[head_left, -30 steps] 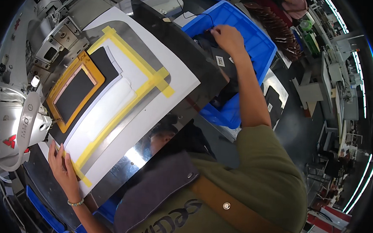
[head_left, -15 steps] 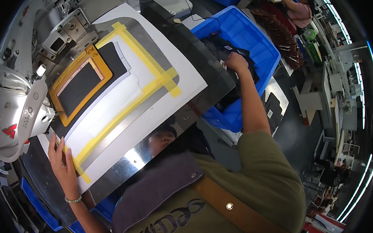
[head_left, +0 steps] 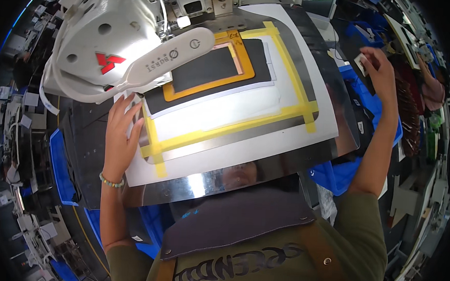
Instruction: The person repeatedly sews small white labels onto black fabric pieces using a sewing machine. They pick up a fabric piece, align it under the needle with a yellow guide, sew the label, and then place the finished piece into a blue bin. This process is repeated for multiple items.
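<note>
My left hand [head_left: 119, 140] lies with its fingers stretched out at the left edge of a white sheet [head_left: 317, 130] on the machine bed. Yellow tape [head_left: 220, 132] borders an area on that sheet. Inside it, an orange-yellow frame [head_left: 247, 65] rests on a black panel [head_left: 200, 73], with the sewing machine's white head [head_left: 107, 48] partly in front of both. Off to the right, my right hand [head_left: 380, 72] is closed on a black fabric piece [head_left: 366, 83] with a white label, raised above a blue bin [head_left: 377, 105]. Its lower part is hard to make out.
More black pieces [head_left: 356, 117] with white labels lie in the right-hand bin. Another blue bin [head_left: 63, 167] stands at the left. A shiny metal plate [head_left: 217, 183] edges the bed near me. Beyond the right bin, a person's arm [head_left: 431, 82] shows beside stacked brown pieces [head_left: 407, 112].
My right hand has come up out of the blue bin with a black fabric piece. The view has turned left, and my left hand stays at the sheet's left edge.
</note>
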Action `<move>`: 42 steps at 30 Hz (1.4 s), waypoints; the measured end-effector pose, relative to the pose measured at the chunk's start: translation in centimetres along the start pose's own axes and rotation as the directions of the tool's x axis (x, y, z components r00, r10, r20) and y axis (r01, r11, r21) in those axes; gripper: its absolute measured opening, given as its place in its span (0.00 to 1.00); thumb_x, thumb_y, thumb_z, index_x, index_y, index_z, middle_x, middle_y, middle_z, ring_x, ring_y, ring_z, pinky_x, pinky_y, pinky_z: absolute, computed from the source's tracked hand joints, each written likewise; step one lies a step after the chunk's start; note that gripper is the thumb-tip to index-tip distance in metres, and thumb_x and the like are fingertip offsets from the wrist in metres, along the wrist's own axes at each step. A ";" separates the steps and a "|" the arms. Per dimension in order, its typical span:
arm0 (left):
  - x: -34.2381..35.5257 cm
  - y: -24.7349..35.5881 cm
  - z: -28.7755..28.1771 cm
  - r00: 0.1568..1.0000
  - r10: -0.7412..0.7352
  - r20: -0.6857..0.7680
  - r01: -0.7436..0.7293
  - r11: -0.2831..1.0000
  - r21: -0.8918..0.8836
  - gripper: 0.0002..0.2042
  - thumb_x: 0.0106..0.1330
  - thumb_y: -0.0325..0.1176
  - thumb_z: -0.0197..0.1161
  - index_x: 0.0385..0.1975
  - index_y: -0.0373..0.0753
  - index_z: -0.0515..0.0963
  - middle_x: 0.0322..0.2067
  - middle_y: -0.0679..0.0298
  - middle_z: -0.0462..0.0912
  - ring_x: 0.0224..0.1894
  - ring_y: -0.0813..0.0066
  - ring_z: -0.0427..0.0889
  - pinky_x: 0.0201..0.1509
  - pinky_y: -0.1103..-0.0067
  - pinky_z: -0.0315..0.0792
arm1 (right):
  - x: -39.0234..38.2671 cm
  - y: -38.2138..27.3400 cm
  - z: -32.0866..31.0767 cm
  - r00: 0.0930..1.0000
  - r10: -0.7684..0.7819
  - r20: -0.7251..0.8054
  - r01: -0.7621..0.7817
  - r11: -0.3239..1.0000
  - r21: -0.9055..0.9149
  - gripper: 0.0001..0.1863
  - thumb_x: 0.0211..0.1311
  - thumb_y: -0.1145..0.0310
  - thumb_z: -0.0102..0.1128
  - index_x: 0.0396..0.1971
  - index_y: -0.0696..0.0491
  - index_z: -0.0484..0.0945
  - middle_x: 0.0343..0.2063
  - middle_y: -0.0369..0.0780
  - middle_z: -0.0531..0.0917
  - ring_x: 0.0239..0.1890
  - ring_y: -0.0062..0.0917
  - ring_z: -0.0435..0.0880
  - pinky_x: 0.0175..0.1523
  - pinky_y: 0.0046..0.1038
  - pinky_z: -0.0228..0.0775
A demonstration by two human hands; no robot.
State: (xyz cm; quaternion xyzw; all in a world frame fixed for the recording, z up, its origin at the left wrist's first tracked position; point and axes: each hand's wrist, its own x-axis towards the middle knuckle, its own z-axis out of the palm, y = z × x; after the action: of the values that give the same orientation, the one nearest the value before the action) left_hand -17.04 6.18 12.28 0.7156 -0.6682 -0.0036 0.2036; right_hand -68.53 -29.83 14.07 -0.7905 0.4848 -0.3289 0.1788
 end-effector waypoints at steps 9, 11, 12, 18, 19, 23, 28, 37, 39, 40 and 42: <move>5.1 -3.2 3.6 0.999 0.031 0.043 -0.027 0.996 -0.086 0.14 0.74 0.31 0.56 0.50 0.26 0.78 0.52 0.43 0.79 0.57 0.40 0.72 0.64 0.59 0.65 | 2.4 -20.9 20.5 0.692 -0.666 0.280 0.619 0.746 0.245 0.09 0.59 0.79 0.59 0.38 0.58 0.86 0.37 0.43 0.84 0.42 0.40 0.85 0.50 0.37 0.78; 5.8 -3.0 3.8 1.000 0.005 0.021 -0.001 0.987 -0.162 0.15 0.76 0.33 0.56 0.50 0.26 0.78 0.52 0.42 0.79 0.55 0.41 0.74 0.64 0.61 0.65 | 1.5 -22.6 23.3 0.691 -0.656 0.304 0.634 0.752 0.182 0.10 0.55 0.82 0.59 0.35 0.58 0.87 0.38 0.44 0.85 0.41 0.41 0.87 0.52 0.39 0.79; 5.9 -2.7 3.9 1.000 -0.003 0.022 0.008 0.979 -0.204 0.15 0.76 0.34 0.56 0.50 0.27 0.79 0.52 0.43 0.79 0.56 0.41 0.74 0.64 0.61 0.65 | 0.9 -23.2 23.9 0.672 -0.671 0.312 0.662 0.734 0.152 0.10 0.53 0.83 0.60 0.33 0.58 0.87 0.37 0.45 0.86 0.40 0.42 0.87 0.52 0.39 0.79; 6.2 -3.2 5.3 0.995 0.034 0.099 -0.017 0.985 -0.173 0.16 0.78 0.35 0.54 0.60 0.40 0.79 0.58 0.52 0.81 0.62 0.52 0.75 0.70 0.67 0.64 | 0.0 -24.0 27.2 0.637 -0.646 0.421 0.678 0.729 0.093 0.08 0.48 0.82 0.63 0.28 0.57 0.87 0.32 0.47 0.87 0.40 0.44 0.88 0.52 0.41 0.79; 6.6 -2.8 5.3 0.992 0.034 0.121 -0.005 0.972 -0.235 0.16 0.78 0.35 0.54 0.61 0.41 0.79 0.59 0.54 0.81 0.63 0.53 0.76 0.70 0.68 0.64 | 0.1 -23.8 27.6 0.628 -0.652 0.424 0.692 0.718 0.080 0.07 0.49 0.81 0.63 0.28 0.57 0.87 0.33 0.47 0.87 0.41 0.44 0.88 0.54 0.42 0.78; 7.0 -1.4 4.6 0.981 -0.003 0.195 0.069 0.940 -0.334 0.16 0.79 0.35 0.54 0.62 0.44 0.80 0.60 0.56 0.81 0.63 0.57 0.76 0.70 0.69 0.65 | -0.2 -24.7 26.0 0.594 -0.630 0.500 0.684 0.723 0.099 0.07 0.55 0.76 0.65 0.32 0.55 0.88 0.41 0.44 0.86 0.47 0.42 0.86 0.62 0.44 0.72; 6.9 -2.5 5.6 0.989 -0.022 0.144 0.071 0.937 -0.341 0.15 0.78 0.35 0.56 0.59 0.41 0.80 0.56 0.56 0.83 0.59 0.57 0.79 0.67 0.69 0.68 | -1.6 -22.7 25.5 0.475 -0.804 0.358 0.715 0.590 0.375 0.15 0.60 0.74 0.62 0.45 0.48 0.89 0.52 0.39 0.83 0.60 0.37 0.77 0.70 0.42 0.62; 7.2 -7.6 7.2 0.997 -0.070 -0.023 0.059 0.949 -0.310 0.12 0.70 0.29 0.63 0.52 0.36 0.81 0.48 0.51 0.86 0.51 0.54 0.85 0.55 0.67 0.76 | -3.7 -21.6 27.1 0.456 -0.863 0.218 0.775 0.505 0.379 0.21 0.58 0.80 0.56 0.48 0.47 0.89 0.54 0.40 0.82 0.60 0.35 0.76 0.69 0.38 0.63; 7.4 -7.1 7.0 0.999 0.042 -0.027 -0.045 0.993 -0.113 0.11 0.69 0.29 0.64 0.49 0.36 0.82 0.46 0.51 0.86 0.49 0.51 0.85 0.54 0.65 0.76 | -3.9 -21.6 27.1 0.466 -0.856 0.222 0.769 0.516 0.377 0.20 0.58 0.79 0.56 0.48 0.47 0.89 0.54 0.40 0.82 0.60 0.34 0.76 0.69 0.38 0.63; 7.4 -6.9 6.8 0.995 0.096 -0.026 -0.096 0.995 -0.011 0.11 0.68 0.28 0.64 0.48 0.36 0.83 0.45 0.50 0.86 0.48 0.50 0.85 0.53 0.65 0.77 | -3.9 -21.6 27.0 0.467 -0.855 0.224 0.768 0.518 0.376 0.20 0.59 0.79 0.56 0.48 0.47 0.89 0.54 0.41 0.82 0.60 0.34 0.76 0.68 0.38 0.63; 7.2 -7.1 7.2 0.988 0.129 -0.090 -0.128 0.992 0.017 0.10 0.66 0.28 0.65 0.46 0.37 0.84 0.43 0.50 0.86 0.46 0.47 0.84 0.51 0.62 0.77 | -4.0 -21.6 27.0 0.477 -0.850 0.221 0.761 0.526 0.380 0.20 0.59 0.78 0.56 0.47 0.47 0.89 0.54 0.41 0.82 0.61 0.34 0.76 0.68 0.38 0.63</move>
State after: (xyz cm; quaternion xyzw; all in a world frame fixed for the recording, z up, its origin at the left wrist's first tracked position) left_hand -11.52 -2.63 5.53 0.6716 -0.7029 0.0458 0.2297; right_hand -37.06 -17.24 6.29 -0.9457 -0.0337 -0.2672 0.1820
